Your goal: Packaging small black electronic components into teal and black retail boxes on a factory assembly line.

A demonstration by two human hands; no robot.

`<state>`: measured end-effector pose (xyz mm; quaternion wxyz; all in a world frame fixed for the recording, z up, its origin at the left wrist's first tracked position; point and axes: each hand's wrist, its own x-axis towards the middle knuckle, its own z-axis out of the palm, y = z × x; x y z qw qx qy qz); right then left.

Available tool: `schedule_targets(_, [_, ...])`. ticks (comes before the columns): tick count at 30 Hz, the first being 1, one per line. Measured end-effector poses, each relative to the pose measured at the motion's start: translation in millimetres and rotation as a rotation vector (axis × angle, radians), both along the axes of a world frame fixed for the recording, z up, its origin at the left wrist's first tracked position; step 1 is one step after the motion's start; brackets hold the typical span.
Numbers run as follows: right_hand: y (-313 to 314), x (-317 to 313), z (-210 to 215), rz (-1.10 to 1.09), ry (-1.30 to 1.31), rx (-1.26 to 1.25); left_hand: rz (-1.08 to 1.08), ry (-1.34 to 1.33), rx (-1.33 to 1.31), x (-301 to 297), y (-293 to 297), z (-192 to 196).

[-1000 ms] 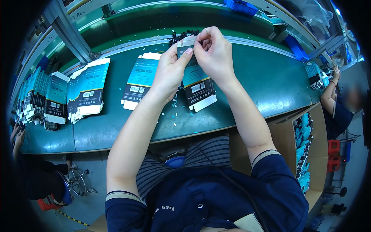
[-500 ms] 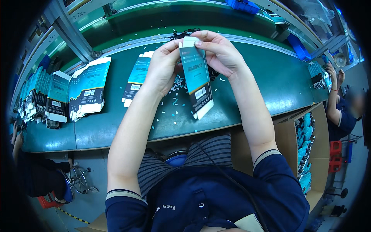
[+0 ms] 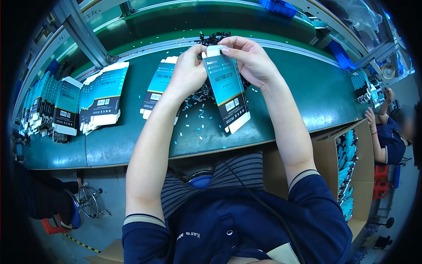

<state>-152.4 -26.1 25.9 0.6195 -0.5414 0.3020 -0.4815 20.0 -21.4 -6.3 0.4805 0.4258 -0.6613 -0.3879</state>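
Both hands raised over green table (image 3: 307, 101), working one flat teal-and-black box (image 3: 227, 90). Left hand (image 3: 190, 72) pinching box's upper left edge between thumb and fingers. Right hand (image 3: 249, 59) pinching white top flap (image 3: 214, 50), fingertips curled over it. Box held upright-ish, tilted, lower white end hanging just above table, not resting on it as far as visible.

Progress, judged from layout: top flap half handled, not clearly tucked shut; bottom white flap looks open too. So this box mid-way, closing not finished. Cannot tell whether anything inside.

Another flat box (image 3: 158, 86) lying on table just beside left forearm, partly hidden by it, probably next in line. Stack of same boxes (image 3: 102, 99) further left, more rows of boxes (image 3: 41, 108) standing at far left edge — unclear whether done or waiting. Small white bits (image 3: 198, 119) and dark small parts (image 3: 214, 38) scattered on table under and beyond hands. Cardboard carton (image 3: 347, 167) at right holding more teal boxes. Co-worker's arm (image 3: 381, 141) at far right, apart from this work.
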Motion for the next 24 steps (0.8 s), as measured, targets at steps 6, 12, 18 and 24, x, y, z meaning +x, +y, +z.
schedule_targets(6, [-4, 0, -3, -0.019, -0.249, -0.022, -0.175, 0.586, 0.430, -13, 21, 20])
schedule_targets(12, [-8, -3, -3, -0.065, -0.316, -0.046, -0.429, 0.462, 0.584, -10, 34, 30])
schedule_targets(18, [-10, 4, -9, -0.351, 0.175, -0.184, -0.376, 0.932, 0.381, 1, 16, 29])
schedule_targets(24, [7, 12, -4, 0.046, 0.457, 0.074, -0.265, 0.885, 0.269, 9, 14, 29])
